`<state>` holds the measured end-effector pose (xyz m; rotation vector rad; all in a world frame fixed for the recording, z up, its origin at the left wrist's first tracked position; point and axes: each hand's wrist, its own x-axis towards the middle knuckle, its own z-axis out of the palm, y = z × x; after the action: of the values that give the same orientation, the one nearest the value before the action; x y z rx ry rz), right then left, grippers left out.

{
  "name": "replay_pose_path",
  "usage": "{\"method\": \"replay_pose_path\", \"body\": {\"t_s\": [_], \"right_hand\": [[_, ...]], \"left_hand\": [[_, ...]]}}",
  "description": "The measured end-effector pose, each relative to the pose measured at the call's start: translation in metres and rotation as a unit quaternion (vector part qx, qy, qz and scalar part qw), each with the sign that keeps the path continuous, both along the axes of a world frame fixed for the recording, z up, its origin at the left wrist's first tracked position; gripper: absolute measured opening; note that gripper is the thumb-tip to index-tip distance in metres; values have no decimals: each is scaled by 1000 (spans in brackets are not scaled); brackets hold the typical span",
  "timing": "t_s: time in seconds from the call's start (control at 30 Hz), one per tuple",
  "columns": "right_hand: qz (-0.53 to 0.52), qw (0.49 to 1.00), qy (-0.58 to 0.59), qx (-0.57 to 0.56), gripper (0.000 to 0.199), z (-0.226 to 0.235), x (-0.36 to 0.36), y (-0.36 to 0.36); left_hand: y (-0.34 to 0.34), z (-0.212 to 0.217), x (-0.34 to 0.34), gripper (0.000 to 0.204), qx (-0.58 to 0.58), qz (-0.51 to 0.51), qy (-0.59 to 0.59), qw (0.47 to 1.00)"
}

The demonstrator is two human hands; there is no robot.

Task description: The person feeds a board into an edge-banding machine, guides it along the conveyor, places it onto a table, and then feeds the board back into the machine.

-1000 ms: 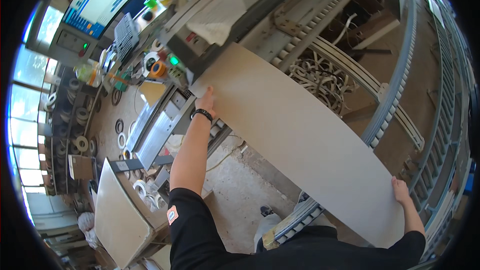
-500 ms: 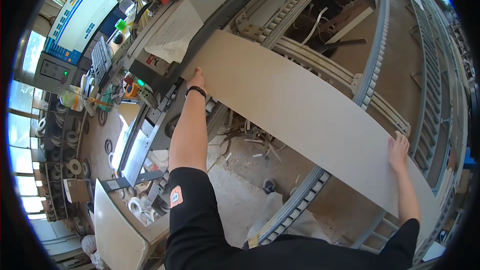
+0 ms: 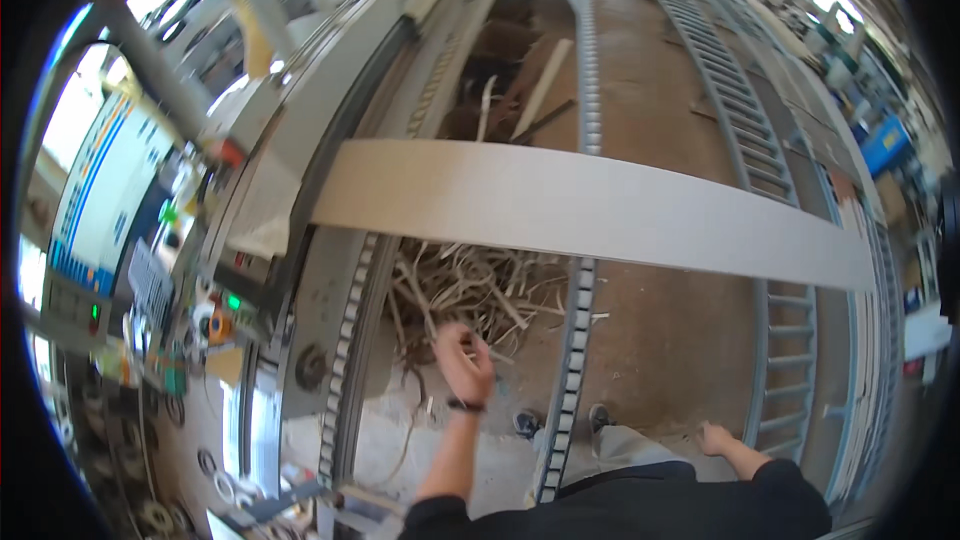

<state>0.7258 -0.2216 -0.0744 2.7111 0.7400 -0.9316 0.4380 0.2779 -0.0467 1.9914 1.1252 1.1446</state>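
A long pale board (image 3: 560, 198) lies across the machine's roller rails, its left end against the dark edge of the machine (image 3: 335, 165). My left hand (image 3: 463, 365) is free of the board, in the air on its near side above a heap of pale offcut strips (image 3: 480, 290). Its fingers curl loosely, with a gap between them and the thumb and nothing held. Low at the right, close to my body, my right hand (image 3: 714, 438) is apart from the board too. Its fingers look folded in, and no object shows in it.
A roller rail (image 3: 575, 350) runs away from me under the board's middle; another roller track (image 3: 345, 360) lies to its left. At right stands a ladder-like roller conveyor (image 3: 785, 370). A monitor (image 3: 105, 190) and a keyboard (image 3: 150, 285) are at far left.
Both hands have let go of the board and drawn back toward my body. The view has turned, so the board now lies more nearly level across it.
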Motion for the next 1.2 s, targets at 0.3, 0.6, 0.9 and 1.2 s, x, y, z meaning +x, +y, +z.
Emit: {"method": "replay_pose_path", "body": {"t_s": [0.3, 0.6, 0.9, 1.2], "right_hand": [[-23, 974, 194, 111, 35, 2, 23, -58], [-60, 963, 211, 159, 38, -2, 131, -108], [-169, 935, 41, 308, 22, -24, 267, -250], [-225, 939, 102, 237, 28, -35, 285, -239]], "left_hand": [[-165, 17, 44, 42, -70, -60, 49, 995], [-187, 289, 220, 27, 46, -260, -280, 923], [-293, 504, 312, 26, 94, -912, -144, 372], [-297, 440, 490, 24, -34, -964, -204, 170]]}}
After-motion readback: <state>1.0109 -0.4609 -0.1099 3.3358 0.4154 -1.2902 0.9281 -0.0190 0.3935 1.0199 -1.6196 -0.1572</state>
